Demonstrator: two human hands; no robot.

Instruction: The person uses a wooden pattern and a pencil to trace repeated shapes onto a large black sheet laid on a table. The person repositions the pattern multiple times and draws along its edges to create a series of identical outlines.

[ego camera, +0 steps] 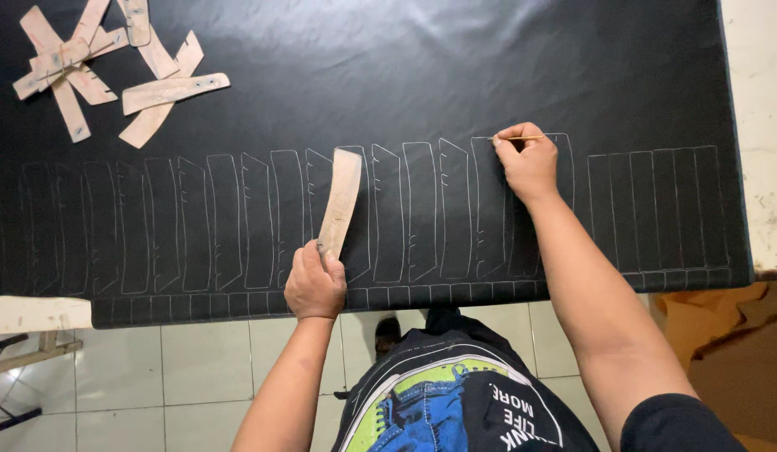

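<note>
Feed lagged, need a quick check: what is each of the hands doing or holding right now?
Left hand: closed on the lower end of the cardboard template, flat on the black sheet.
Right hand: closed on a thin marking pen.

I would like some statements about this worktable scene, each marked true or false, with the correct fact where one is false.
1. The left hand holds a curved cardboard template on the black sheet. True.
2. The right hand holds scissors. False: it holds a thin marking pen.
3. More cardboard templates lie piled at the sheet's far left. True.
4. The sheet carries no markings. False: rows of traced outlines cross it.
5. The floor is tiled. True.
</note>
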